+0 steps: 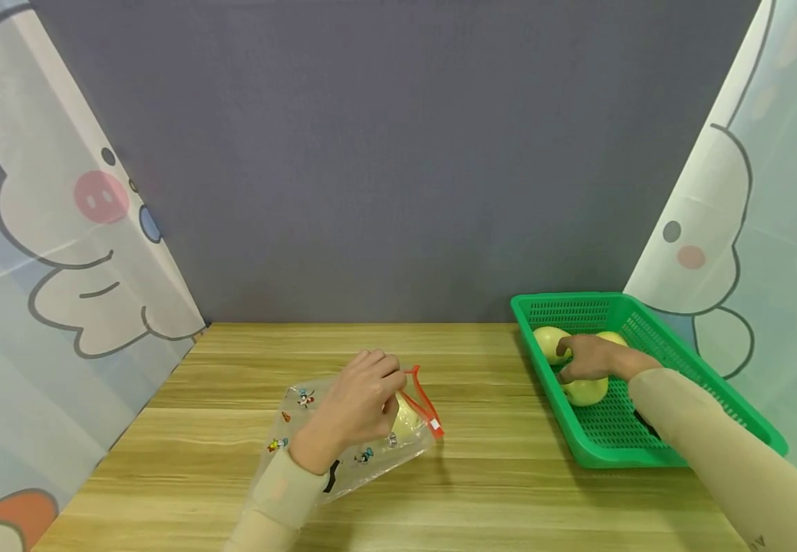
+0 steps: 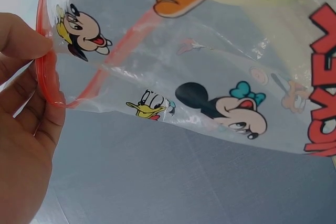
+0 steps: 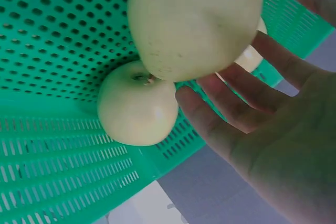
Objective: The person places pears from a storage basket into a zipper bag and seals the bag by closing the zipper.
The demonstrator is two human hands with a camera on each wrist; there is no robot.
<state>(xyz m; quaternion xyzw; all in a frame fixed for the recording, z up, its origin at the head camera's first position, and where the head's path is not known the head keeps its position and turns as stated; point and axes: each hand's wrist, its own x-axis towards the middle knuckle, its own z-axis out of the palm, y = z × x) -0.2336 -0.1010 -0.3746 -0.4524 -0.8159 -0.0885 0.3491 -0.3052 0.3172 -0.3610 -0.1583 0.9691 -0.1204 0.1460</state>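
Observation:
My left hand (image 1: 359,400) pinches the red zip edge of a clear zip bag (image 2: 210,72) printed with cartoon figures. Inside the bag, near its mouth, lies a pale yellow apple (image 1: 408,416), partly covered by the hand. My right hand (image 1: 594,357) reaches into a green basket (image 1: 571,429). Its fingers are spread beside the nearest apple (image 3: 194,22), fingertips right at the skin, with the thumb held apart. A second apple (image 3: 137,104) and a third apple (image 1: 611,337) sit in the same basket, the third partly hidden behind the hand.
The bag lies on a wooden table (image 1: 481,491), left of the basket. A dark grey panel (image 1: 370,169) stands along the table's back edge. Printed cartoon curtains (image 1: 60,253) hang at both sides. The basket's raised rim surrounds the right hand.

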